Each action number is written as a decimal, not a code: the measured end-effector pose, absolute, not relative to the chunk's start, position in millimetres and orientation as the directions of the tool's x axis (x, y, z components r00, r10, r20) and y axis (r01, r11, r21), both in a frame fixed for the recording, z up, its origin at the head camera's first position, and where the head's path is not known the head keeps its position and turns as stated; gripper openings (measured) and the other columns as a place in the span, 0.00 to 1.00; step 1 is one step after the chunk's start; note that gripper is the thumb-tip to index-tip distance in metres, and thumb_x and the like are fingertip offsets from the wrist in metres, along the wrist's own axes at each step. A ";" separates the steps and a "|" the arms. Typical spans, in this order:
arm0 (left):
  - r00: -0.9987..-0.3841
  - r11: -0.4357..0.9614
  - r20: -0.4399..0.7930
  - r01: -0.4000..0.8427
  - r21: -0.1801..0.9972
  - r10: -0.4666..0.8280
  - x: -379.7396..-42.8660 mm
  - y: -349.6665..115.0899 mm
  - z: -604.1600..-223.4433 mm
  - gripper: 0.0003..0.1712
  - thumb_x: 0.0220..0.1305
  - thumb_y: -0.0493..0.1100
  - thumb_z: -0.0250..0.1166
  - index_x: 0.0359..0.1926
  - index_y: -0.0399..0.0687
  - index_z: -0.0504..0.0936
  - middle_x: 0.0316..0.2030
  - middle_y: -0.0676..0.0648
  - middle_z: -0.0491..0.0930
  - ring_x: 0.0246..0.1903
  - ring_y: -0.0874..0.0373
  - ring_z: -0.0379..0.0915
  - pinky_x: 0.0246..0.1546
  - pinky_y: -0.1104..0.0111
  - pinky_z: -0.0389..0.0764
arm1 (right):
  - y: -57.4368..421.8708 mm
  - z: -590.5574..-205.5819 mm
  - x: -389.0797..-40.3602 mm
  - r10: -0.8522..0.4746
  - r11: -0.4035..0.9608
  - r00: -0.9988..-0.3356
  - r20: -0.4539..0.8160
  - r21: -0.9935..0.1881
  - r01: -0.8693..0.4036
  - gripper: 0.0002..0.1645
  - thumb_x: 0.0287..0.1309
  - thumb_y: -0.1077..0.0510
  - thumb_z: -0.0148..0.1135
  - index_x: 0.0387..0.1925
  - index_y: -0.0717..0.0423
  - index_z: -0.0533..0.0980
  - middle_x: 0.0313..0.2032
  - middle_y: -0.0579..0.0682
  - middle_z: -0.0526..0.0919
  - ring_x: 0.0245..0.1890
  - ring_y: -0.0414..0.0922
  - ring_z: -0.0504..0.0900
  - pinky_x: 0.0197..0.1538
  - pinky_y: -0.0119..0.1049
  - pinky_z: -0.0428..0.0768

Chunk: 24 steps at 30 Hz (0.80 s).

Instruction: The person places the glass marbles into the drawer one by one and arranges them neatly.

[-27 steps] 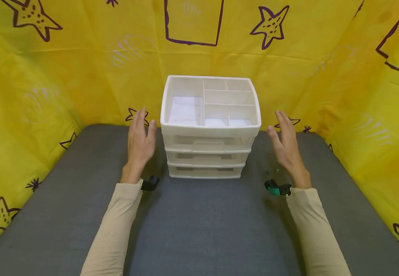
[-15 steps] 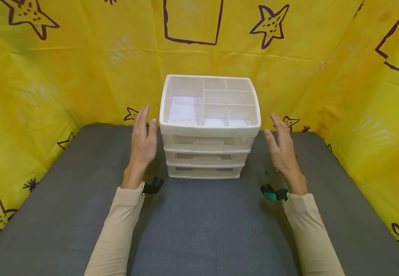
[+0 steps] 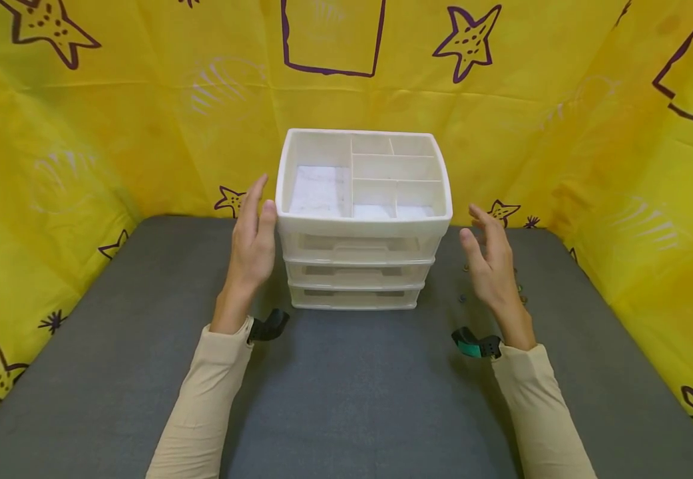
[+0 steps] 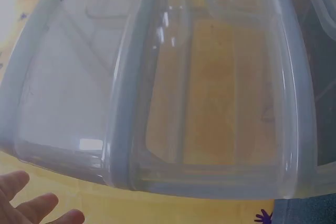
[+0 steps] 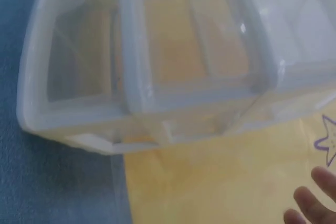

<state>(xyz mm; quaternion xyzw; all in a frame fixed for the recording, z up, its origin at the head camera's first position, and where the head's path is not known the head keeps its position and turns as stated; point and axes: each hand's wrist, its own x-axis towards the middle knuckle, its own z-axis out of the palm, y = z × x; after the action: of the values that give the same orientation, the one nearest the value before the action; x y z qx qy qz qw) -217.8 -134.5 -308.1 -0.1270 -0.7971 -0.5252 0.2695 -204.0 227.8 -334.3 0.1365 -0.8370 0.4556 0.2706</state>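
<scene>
A cream plastic drawer unit stands upright on the dark table, with three translucent drawers pushed in and a divided tray on top. Beside its left side, my left hand is raised with straight fingers, the thumb right at the unit's edge. My right hand hovers apart from the right side, fingers loosely bent and holding nothing. In the left wrist view the unit's clear side fills most of the picture, with fingertips at the lower left. The right wrist view has the unit and fingertips at the lower right.
Several tiny round pieces, one of them bluish, lie on the grey table near my right hand. A yellow cloth with starfish drawings hangs close behind the unit and along both sides.
My left hand has moved right, closer to the unit's left side. My right hand has shifted slightly left and its fingers have bent a little more. The unit stays in place.
</scene>
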 end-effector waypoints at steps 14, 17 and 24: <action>-0.766 0.349 0.643 0.608 0.713 0.023 -216.5 -125.9 -305.5 0.30 0.77 0.41 0.47 0.77 0.47 0.57 0.74 0.47 0.61 0.68 0.52 0.60 0.69 0.52 0.61 | 205.3 -316.9 -186.2 0.053 0.507 -0.694 0.718 -0.618 -0.601 0.24 0.67 0.62 0.57 0.63 0.66 0.70 0.59 0.62 0.74 0.55 0.52 0.75 0.53 0.28 0.71; -0.760 0.341 0.649 0.619 0.707 0.035 -217.5 -125.9 -306.1 0.30 0.77 0.40 0.47 0.77 0.45 0.56 0.75 0.46 0.59 0.70 0.53 0.59 0.71 0.53 0.60 | 202.0 -316.1 -184.9 0.053 0.520 -0.663 0.747 -0.587 -0.620 0.24 0.65 0.65 0.60 0.61 0.65 0.72 0.58 0.61 0.76 0.54 0.47 0.76 0.53 0.29 0.72; -0.758 0.373 0.651 0.617 0.693 0.046 -214.1 -124.5 -304.2 0.30 0.78 0.40 0.47 0.77 0.42 0.55 0.77 0.45 0.54 0.76 0.55 0.49 0.76 0.59 0.51 | 196.4 -316.6 -184.4 0.061 0.526 -0.588 0.806 -0.527 -0.668 0.22 0.61 0.61 0.66 0.56 0.64 0.76 0.48 0.63 0.80 0.48 0.36 0.74 0.48 0.26 0.71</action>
<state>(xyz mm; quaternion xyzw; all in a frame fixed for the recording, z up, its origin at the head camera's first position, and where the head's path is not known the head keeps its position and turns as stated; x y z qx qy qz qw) -214.1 -124.5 -304.2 -0.2124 -0.7814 -0.5180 0.2755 -184.4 196.4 -316.6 0.1966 -0.7719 0.4453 0.4088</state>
